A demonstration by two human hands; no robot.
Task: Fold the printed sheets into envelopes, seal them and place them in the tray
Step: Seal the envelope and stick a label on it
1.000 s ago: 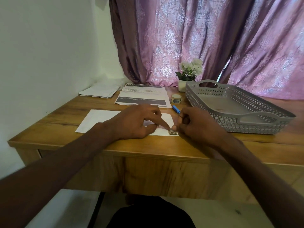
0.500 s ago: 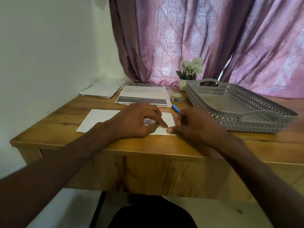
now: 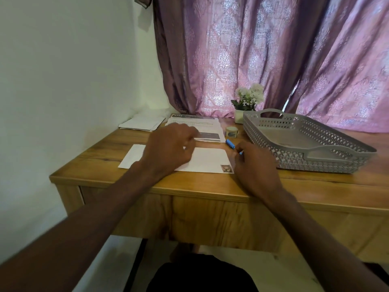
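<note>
Left hand (image 3: 168, 149) blurred, fingers loosely curled over envelope (image 3: 207, 160) on desk (image 3: 210, 186), grip unclear; right hand (image 3: 255, 165) just right of envelope, fingertips hidden, hiding part of blue pen (image 3: 230, 143); stamp (image 3: 227, 168) at envelope's near-right corner; tray (image 3: 305, 142) right.

To my right, the grey tray (image 3: 305, 142) walls off the table (image 3: 101, 157), its rim raised above the wood. Behind my hands lie a stack of printed sheets (image 3: 202, 129), a tape roll (image 3: 231, 131) and a blue pen (image 3: 230, 143). Bare wood runs along the near edge and far left.
</note>
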